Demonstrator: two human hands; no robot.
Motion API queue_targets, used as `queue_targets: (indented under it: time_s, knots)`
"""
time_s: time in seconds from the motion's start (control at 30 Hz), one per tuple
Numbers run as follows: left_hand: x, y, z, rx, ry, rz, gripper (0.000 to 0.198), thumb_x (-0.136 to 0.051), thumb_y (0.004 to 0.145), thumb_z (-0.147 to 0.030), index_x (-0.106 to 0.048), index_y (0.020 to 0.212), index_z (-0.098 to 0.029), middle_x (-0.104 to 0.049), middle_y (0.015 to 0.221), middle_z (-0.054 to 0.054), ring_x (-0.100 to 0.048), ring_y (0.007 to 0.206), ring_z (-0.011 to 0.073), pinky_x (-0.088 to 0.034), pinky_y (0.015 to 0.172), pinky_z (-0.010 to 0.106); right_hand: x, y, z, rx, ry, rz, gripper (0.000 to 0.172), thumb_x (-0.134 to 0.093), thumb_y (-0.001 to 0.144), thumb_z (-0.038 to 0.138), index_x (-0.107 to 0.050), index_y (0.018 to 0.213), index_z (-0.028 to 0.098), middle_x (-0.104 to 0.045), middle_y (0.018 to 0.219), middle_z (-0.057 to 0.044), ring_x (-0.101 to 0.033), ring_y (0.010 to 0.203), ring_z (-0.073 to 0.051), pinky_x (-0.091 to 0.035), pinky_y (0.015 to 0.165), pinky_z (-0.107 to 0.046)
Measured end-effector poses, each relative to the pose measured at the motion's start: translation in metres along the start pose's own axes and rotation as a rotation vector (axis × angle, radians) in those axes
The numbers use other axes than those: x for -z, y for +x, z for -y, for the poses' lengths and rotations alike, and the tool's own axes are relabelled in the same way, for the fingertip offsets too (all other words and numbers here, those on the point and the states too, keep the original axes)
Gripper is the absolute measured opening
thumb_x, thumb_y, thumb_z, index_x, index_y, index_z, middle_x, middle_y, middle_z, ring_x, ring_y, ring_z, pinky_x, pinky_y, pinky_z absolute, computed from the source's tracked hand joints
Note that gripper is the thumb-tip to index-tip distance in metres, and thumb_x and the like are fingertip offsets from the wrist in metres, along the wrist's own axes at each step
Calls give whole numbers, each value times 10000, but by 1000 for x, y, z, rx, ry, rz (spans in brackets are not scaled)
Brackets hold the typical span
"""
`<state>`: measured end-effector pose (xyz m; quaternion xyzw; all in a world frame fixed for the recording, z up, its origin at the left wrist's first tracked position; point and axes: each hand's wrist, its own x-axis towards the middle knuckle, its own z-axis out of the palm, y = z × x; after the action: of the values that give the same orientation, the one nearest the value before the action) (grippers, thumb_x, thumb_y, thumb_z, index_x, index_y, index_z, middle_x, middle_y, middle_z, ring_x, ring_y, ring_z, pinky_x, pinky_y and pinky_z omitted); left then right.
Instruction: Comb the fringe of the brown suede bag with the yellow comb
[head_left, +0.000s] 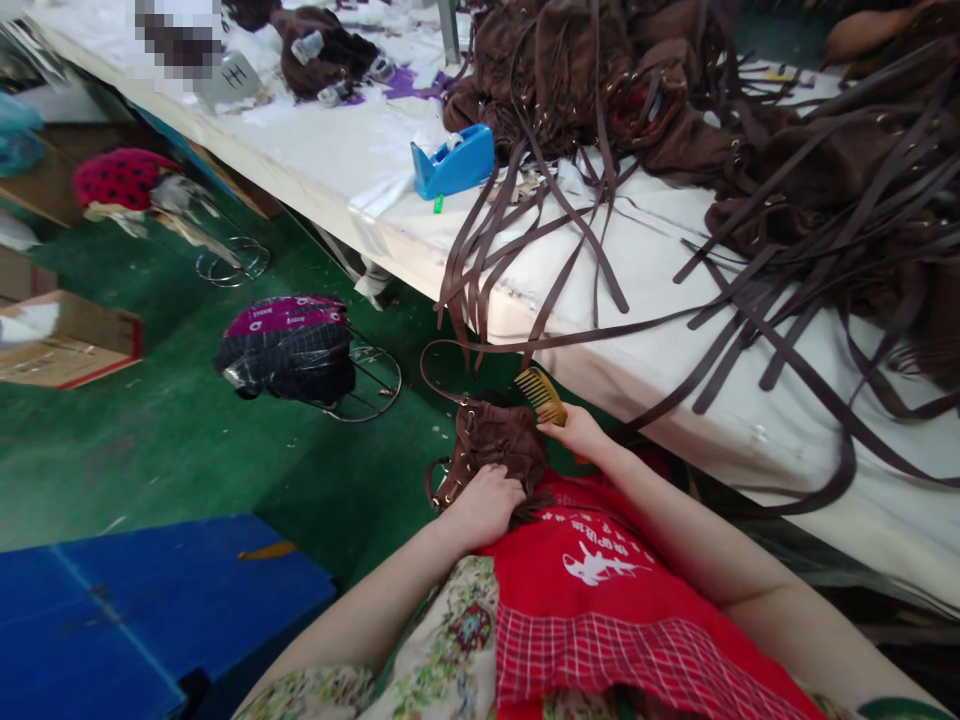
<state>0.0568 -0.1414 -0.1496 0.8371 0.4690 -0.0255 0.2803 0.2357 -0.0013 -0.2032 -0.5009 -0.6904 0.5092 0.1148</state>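
A brown fringed bag (pixel 491 440) lies on my lap, over a red apron (pixel 592 590). My left hand (pixel 484 500) presses down on the bag's near edge and grips it. A yellow-brown comb (pixel 541 395) is held in my right hand (pixel 581 432), its teeth just above the bag's far right side. One thin brown strap loops from the bag up toward the table (pixel 675 390).
On the white table lie many brown straps (pixel 787 290), a heap of brown bags (pixel 615 80) and a blue tape dispenser (pixel 454 163). Two stools with cushions (pixel 289 345) stand on the green floor. A blue surface (pixel 135 610) is at lower left, a cardboard box (pixel 67 340) at far left.
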Motion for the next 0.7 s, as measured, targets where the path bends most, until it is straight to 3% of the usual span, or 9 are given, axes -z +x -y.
queue_targets:
  time_s: [0.1, 0.17, 0.23, 0.3, 0.4, 0.5, 0.63, 0.7]
  knots:
    - [4, -2, 1, 8, -74, 9, 212, -461, 804, -85, -644, 892, -147, -678, 955, 99, -548, 1007, 268, -381, 941, 422, -8, 3, 24, 154, -259, 39, 397, -669, 754, 415, -607, 1070, 182, -677, 1034, -72, -619, 950, -214, -470, 871, -336]
    - [10, -5, 3, -22, -194, -3, 254, -514, 761, -102, -639, 975, -159, -632, 1175, 101, -543, 1087, 269, -385, 978, 420, -14, 2, 36, 209, -405, 55, 473, -626, 785, 468, -565, 1164, 193, -639, 1094, -87, -597, 995, -226, -450, 893, -342]
    - [17, -8, 7, -65, -346, -35, 375, -565, 716, -127, -614, 1083, -186, -476, 1401, 90, -499, 1200, 270, -371, 1029, 412, -20, 4, 43, 248, -475, 76, 529, -608, 803, 429, -493, 1271, 210, -591, 1154, -91, -581, 1019, -221, -443, 895, -330]
    - [22, -10, 11, -106, -501, -67, 431, -590, 718, -172, -595, 1148, -204, -412, 1455, 86, -474, 1248, 266, -362, 1057, 397, -25, 9, 47, 287, -499, 111, 634, -643, 769, 351, -419, 1350, 229, -541, 1205, -86, -568, 1031, -213, -440, 901, -318]
    - [24, -8, 14, -196, -740, -89, 363, -552, 786, -210, -614, 1144, -196, -587, 1278, 84, -556, 1151, 233, -406, 1022, 357, -32, 21, 52, 394, -488, 214, 747, -674, 705, 244, -375, 1389, 278, -480, 1250, -61, -558, 1027, -192, -435, 913, -295]
    - [25, -6, 13, -217, -871, -114, 328, -501, 797, -162, -655, 1085, -198, -684, 1087, 61, -613, 1025, 208, -444, 962, 331, -35, 32, 58, 464, -522, 348, 724, -666, 679, 204, -431, 1358, 297, -489, 1206, -49, -570, 971, -177, -441, 884, -281]
    - [25, -7, 14, -132, -956, -177, 301, -487, 751, -152, -702, 960, -181, -709, 977, 54, -626, 922, 204, -455, 909, 316, -31, 40, 60, 392, -640, 439, 509, -691, 655, 280, -613, 1149, 185, -606, 1005, -62, -589, 879, -200, -455, 791, -281]
    - [20, -9, 17, -40, -1025, -244, 246, -469, 728, -173, -702, 807, -170, -702, 842, 48, -621, 829, 196, -468, 840, 305, -25, 38, 55, 345, -641, 459, 355, -694, 646, 288, -674, 983, 176, -648, 875, -28, -597, 794, -181, -453, 708, -249]
